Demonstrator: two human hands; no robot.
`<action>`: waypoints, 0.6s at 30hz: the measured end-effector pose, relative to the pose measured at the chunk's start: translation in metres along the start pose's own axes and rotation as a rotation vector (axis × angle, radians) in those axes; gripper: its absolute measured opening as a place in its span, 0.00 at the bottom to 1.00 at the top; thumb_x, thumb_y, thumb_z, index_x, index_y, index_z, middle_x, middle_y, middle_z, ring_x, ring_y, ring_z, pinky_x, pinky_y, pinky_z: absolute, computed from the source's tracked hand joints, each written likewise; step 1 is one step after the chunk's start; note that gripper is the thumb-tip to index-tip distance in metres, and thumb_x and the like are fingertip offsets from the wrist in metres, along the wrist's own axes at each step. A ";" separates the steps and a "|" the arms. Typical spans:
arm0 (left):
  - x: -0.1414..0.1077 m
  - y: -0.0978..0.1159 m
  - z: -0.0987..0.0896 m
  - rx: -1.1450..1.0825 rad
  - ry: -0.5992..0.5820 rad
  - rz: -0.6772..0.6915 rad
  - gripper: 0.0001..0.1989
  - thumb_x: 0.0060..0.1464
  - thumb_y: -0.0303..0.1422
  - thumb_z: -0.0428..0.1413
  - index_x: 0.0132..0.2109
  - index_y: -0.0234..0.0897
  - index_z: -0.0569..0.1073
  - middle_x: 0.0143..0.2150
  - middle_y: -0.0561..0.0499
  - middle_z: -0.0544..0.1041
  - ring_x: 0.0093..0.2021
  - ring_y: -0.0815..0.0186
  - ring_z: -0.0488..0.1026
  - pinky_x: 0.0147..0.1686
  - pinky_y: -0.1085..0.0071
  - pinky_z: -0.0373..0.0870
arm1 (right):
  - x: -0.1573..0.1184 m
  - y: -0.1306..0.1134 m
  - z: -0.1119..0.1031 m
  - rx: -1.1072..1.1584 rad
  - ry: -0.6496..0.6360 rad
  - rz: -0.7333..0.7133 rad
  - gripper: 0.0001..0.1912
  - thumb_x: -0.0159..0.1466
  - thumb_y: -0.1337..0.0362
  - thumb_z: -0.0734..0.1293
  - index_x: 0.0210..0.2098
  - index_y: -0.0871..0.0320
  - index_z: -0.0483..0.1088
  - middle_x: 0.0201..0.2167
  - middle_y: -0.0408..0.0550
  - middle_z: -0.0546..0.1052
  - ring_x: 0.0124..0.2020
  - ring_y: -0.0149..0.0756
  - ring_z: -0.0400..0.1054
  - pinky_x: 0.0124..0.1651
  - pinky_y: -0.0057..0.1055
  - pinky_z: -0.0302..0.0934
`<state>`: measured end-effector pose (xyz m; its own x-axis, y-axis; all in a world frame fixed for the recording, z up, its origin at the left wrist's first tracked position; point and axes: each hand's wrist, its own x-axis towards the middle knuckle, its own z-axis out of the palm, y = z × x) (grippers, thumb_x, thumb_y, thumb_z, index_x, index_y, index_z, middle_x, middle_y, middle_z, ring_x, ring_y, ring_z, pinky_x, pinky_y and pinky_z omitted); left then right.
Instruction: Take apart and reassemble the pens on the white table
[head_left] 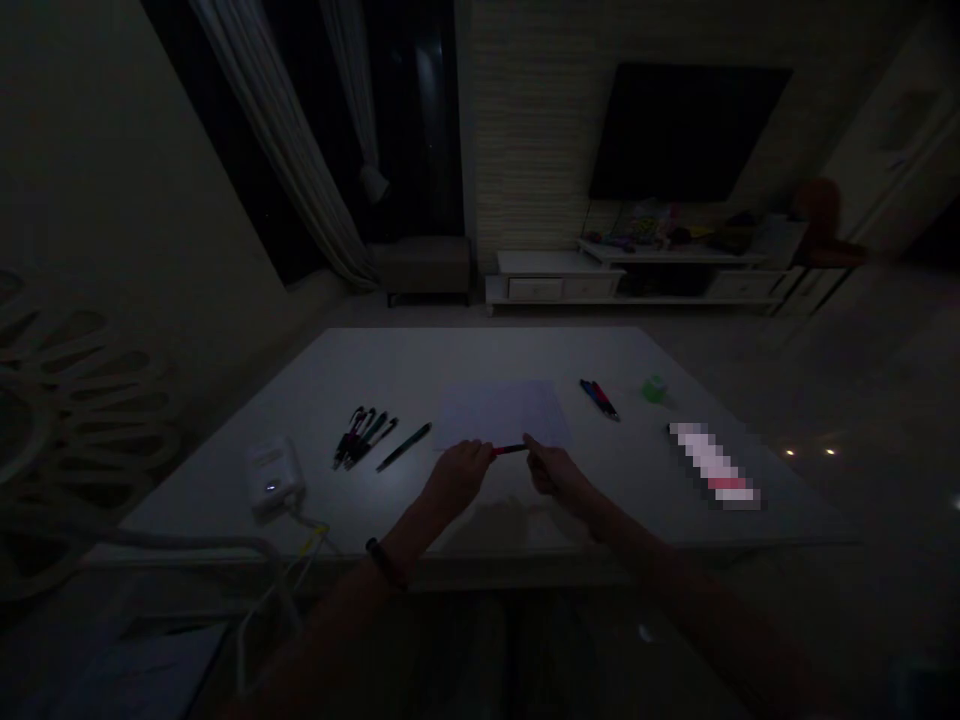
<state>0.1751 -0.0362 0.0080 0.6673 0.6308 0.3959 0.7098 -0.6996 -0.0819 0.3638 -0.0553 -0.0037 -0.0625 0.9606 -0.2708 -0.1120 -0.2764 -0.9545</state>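
Between my two hands is a slim red and black pen (511, 449), held level above the table. My left hand (459, 474) is closed on its red end. The fingertips of my right hand (556, 472) pinch the dark end. Beneath and beyond the pen lies a pale sheet of paper (499, 408). Left of the paper rests a single dark pen (403, 447), with a bunch of several dark pens (364, 438) farther left. To the right of the sheet, a small group of blue and red pens (599, 399) lies close together.
A green round object (655, 388) stands at the table's right side, near a pixelated, bright oblong thing (714, 465). On the left sits a white box-shaped device (274, 474) with cables over the front edge. The white table (480, 350) fills the middle; the room is dim.
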 end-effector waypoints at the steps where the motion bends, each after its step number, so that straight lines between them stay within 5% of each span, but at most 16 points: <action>1: -0.002 0.003 0.003 0.015 0.013 -0.002 0.09 0.62 0.29 0.41 0.41 0.35 0.66 0.34 0.48 0.70 0.33 0.65 0.67 0.33 0.68 0.63 | -0.001 0.006 0.005 0.087 0.011 0.042 0.25 0.53 0.41 0.63 0.17 0.57 0.57 0.09 0.32 0.50 0.11 0.21 0.40 0.15 0.24 0.35; 9: -0.012 0.024 0.009 0.018 0.094 -0.002 0.12 0.60 0.31 0.46 0.50 0.35 0.65 0.34 0.47 0.70 0.37 0.62 0.67 0.35 0.65 0.62 | 0.006 0.026 0.042 0.157 0.326 -0.096 0.25 0.52 0.42 0.62 0.15 0.55 0.54 0.08 0.35 0.54 0.10 0.23 0.45 0.14 0.25 0.39; 18: -0.009 0.033 0.001 -0.024 -0.073 -0.215 0.10 0.62 0.32 0.42 0.43 0.36 0.67 0.34 0.49 0.72 0.34 0.66 0.70 0.36 0.69 0.63 | 0.009 0.027 0.042 0.059 0.323 -0.153 0.24 0.54 0.44 0.60 0.15 0.56 0.57 0.09 0.37 0.57 0.10 0.24 0.48 0.15 0.25 0.42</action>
<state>0.1924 -0.0646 0.0011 0.5163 0.7883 0.3347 0.8325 -0.5536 0.0196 0.3188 -0.0550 -0.0271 0.2749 0.9481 -0.1600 -0.1532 -0.1211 -0.9808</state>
